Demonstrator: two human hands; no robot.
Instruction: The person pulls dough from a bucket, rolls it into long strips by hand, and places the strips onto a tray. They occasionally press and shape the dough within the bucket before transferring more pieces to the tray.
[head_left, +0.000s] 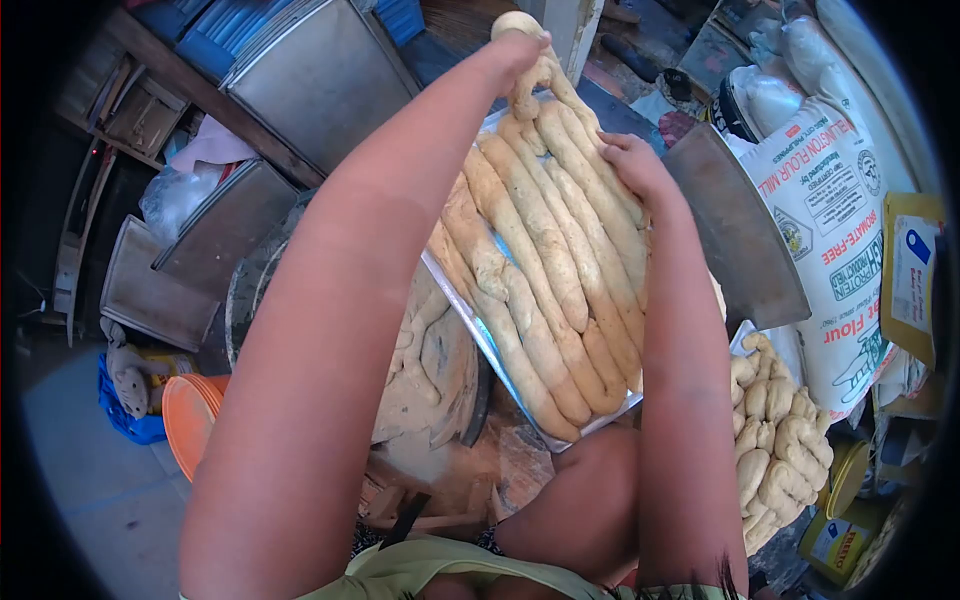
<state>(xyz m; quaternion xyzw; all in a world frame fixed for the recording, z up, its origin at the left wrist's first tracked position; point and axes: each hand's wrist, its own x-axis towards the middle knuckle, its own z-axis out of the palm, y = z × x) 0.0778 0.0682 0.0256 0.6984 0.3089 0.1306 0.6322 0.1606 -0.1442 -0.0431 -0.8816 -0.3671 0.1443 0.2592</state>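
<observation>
A metal tray (466,309) lies tilted above my lap, loaded with several long, thick ropes of pale dough (540,235) set side by side. My left hand (517,52) is closed around a dough rope (517,22) at the tray's far end, with part looping over the hand and part hanging below it. Along the far right side, my right hand (637,165) has its fingers curled on the outermost dough rope (577,108); its palm side is hidden. Blue strips show between some ropes.
A floury round surface with dough strands (428,345) is under the tray's left side. Shaped dough pieces (780,445) are piled at the right. Flour sacks (815,230), dark metal sheets (735,225), an orange container (190,420) and stacked trays (315,80) surround me.
</observation>
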